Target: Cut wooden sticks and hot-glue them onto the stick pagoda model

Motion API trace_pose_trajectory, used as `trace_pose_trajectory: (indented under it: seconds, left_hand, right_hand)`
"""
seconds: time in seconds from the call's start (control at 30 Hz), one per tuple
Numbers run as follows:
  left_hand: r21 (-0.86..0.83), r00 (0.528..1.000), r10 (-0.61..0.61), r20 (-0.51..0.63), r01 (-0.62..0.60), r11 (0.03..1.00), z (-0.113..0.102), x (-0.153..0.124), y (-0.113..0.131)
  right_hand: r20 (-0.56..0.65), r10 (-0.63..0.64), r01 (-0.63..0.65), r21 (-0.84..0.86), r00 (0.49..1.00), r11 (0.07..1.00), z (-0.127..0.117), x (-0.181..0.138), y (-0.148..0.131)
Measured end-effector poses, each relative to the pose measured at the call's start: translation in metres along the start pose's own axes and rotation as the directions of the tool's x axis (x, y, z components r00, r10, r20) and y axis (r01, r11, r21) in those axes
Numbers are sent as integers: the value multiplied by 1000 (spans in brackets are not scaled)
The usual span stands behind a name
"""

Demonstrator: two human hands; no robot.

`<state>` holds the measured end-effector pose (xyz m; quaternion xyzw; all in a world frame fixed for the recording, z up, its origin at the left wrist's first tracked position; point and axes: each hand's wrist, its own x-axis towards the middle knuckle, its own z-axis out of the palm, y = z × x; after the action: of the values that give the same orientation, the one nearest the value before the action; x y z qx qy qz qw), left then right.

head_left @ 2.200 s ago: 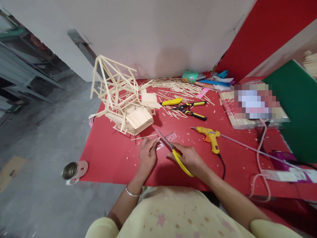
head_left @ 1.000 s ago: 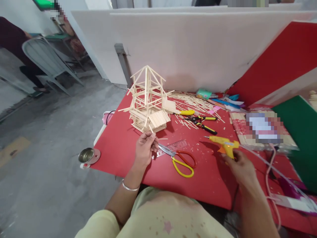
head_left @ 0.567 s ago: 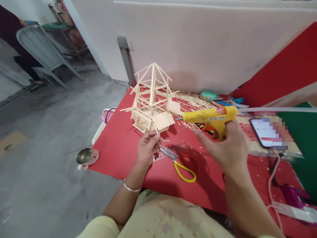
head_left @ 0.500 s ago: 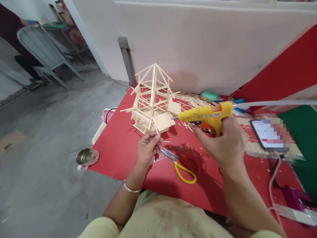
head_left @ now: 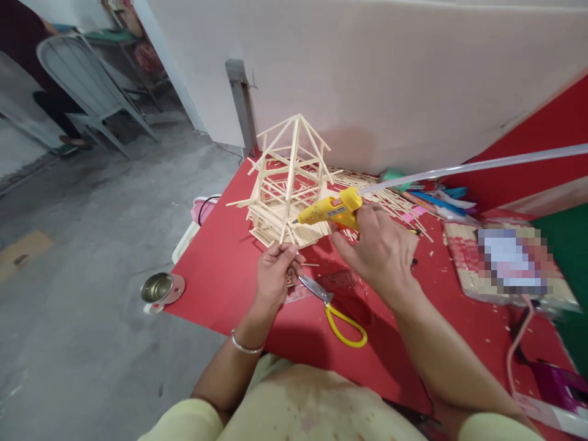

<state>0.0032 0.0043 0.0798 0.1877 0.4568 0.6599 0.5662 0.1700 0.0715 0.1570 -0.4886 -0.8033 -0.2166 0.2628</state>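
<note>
A tower-like frame of thin wooden sticks [head_left: 294, 165] stands upright on the red tabletop, with a pointed open roof and slatted panels low down. At its near lower edge, my left hand [head_left: 275, 272] pinches a small wooden stick [head_left: 290, 233] between thumb and fingertips. My right hand [head_left: 379, 242] is wrapped round a yellow hot glue gun [head_left: 333, 209], whose nozzle points left, close to the stick and the lower panel; whether it touches cannot be made out. Scissors [head_left: 342, 318] with yellow handles lie just right of my left hand.
Loose sticks [head_left: 390, 196] are heaped behind the glue gun. A metal-lined cup [head_left: 163, 289] sits at the table's left edge. Bundled sticks in plastic [head_left: 463, 257] lie at right beside a pink cable [head_left: 514, 349]. A board wall [head_left: 390, 79] borders the back.
My right hand has moved the glue gun left, its nozzle now in front of the lower panel near the held stick. My left hand stays nearly in place.
</note>
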Motion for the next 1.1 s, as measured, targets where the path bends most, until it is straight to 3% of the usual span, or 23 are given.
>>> trace_pose_trajectory:
  seconds: [0.27, 1.1]
  left_hand:
    - [-14, 999, -27, -40, 27, 1000, 3, 2, 2]
    - [-32, 999, -1, -35, 0, 999, 2, 10, -1]
  right_hand:
    - [71, -14, 12, 41, 997, 999, 6, 2, -6]
    - [80, -24, 22, 27, 997, 999, 10, 3, -5]
